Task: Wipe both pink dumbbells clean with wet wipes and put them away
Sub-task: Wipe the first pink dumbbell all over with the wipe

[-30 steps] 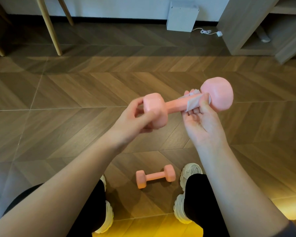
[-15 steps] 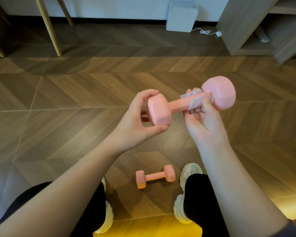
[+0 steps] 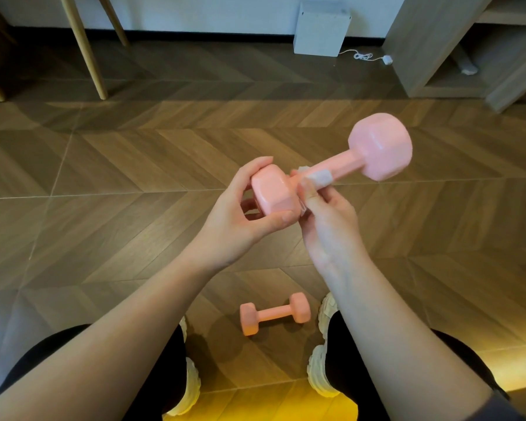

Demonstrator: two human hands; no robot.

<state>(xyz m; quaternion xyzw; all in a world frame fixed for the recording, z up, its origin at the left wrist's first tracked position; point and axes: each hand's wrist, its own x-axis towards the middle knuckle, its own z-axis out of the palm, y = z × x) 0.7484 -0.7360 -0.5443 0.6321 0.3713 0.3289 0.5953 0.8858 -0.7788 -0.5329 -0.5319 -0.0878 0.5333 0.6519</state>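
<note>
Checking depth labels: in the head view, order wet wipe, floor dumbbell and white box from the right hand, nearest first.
1. wet wipe, held in the right hand.
2. floor dumbbell, below, between the shoes.
3. white box, far off, against the wall.

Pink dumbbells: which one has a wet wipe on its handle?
The raised pink dumbbell: the right hand presses a white wet wipe round its handle, the left hand grips its head. The other pink dumbbell lies bare on the wooden floor.
</note>
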